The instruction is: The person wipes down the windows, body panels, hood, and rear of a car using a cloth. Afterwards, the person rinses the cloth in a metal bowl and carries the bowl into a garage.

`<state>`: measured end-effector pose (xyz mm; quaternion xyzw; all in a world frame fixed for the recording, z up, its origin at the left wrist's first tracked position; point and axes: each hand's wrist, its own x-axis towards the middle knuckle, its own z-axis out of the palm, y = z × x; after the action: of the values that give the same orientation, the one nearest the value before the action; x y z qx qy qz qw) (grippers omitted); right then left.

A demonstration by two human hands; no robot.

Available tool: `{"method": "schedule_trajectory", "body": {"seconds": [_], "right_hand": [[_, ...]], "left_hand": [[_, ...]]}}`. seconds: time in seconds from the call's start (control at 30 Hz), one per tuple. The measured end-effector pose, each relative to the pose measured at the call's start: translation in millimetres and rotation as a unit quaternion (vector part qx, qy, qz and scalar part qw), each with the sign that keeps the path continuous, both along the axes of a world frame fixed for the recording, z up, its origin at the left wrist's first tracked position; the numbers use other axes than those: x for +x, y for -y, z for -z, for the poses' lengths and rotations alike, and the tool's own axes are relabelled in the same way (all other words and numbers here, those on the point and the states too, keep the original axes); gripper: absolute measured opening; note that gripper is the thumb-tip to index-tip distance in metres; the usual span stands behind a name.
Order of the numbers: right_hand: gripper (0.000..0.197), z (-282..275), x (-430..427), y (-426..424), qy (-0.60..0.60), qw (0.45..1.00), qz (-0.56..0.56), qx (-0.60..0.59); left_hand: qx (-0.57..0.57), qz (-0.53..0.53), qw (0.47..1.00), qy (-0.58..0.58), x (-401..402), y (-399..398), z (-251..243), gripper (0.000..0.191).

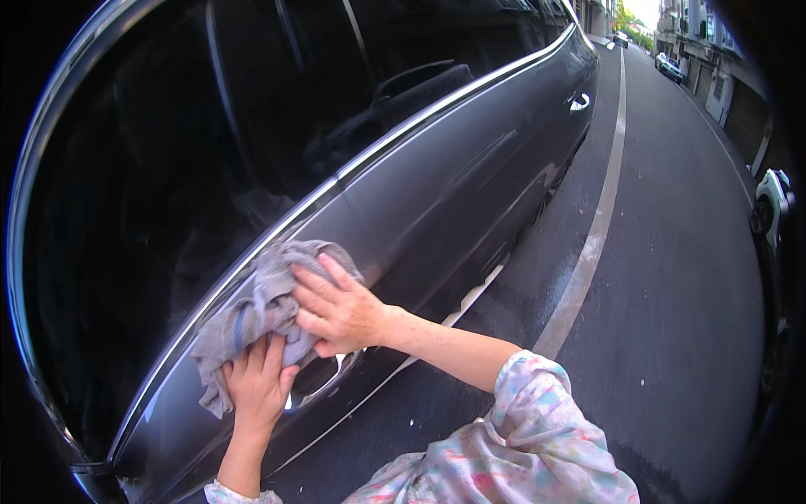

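Note:
A crumpled grey cloth (pixel 274 299) with a blue stripe lies against the dark car door (pixel 403 214), just below the chrome window trim. My right hand (pixel 340 309) is spread over the cloth's right part, pressing it to the door. Lower and to the left, my left hand (pixel 258 378) holds the cloth's bottom edge, its fingertips partly hidden in the folds. A chrome door handle (pixel 324 381) shows between and below my hands. Above the trim is the dark window glass (pixel 157 189), with reflections in it.
A second chrome door handle (pixel 580 103) is farther along the car. Beside the car runs an asphalt road (pixel 667 264) with a pale painted line (pixel 592 246). A white car (pixel 771 205) stands at the far right, and other cars and buildings are in the distance.

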<state>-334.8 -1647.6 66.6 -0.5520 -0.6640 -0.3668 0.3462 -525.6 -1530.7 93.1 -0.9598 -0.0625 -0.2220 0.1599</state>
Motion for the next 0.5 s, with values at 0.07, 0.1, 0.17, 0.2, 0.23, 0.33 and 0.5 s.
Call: {"method": "schedule_trajectory", "body": {"seconds": [0.07, 0.1, 0.17, 0.2, 0.23, 0.33, 0.5], "right_hand": [[0.049, -0.6, 33.8, 16.3, 0.002, 0.999, 0.038, 0.006], [0.049, -2.3, 50.9, 25.0, -0.005, 0.999, 0.05, 0.007], [0.046, -3.2, 82.8, 43.1, -0.012, 0.996, 0.087, 0.003], [0.047, -2.6, 96.8, 51.1, -0.011, 0.994, 0.108, 0.012], [0.049, -2.0, 110.1, 58.4, -0.012, 0.991, 0.13, 0.02], [0.053, 0.5, 147.0, 73.2, -0.025, 0.988, 0.152, 0.028], [0.06, -18.1, 186.7, 82.9, -0.038, 0.988, 0.144, 0.04]], "left_hand": [[0.004, 0.004, 1.0, 0.007, 39.1, 14.4, -6.9, 0.051], [0.008, 0.008, 1.0, 0.012, 59.9, 21.9, -11.6, 0.05], [0.01, 0.022, 0.999, 0.031, 98.4, 33.7, -20.3, 0.048], [-0.004, 0.045, 0.998, 0.036, 115.5, 38.9, -23.9, 0.047], [-0.018, 0.069, 0.997, 0.04, 133.0, 44.0, -26.8, 0.047], [-0.026, 0.085, 0.995, 0.053, 178.7, 53.0, -34.6, 0.049], [-0.055, 0.106, 0.99, 0.07, 226.9, 52.8, -51.3, 0.049]]}}
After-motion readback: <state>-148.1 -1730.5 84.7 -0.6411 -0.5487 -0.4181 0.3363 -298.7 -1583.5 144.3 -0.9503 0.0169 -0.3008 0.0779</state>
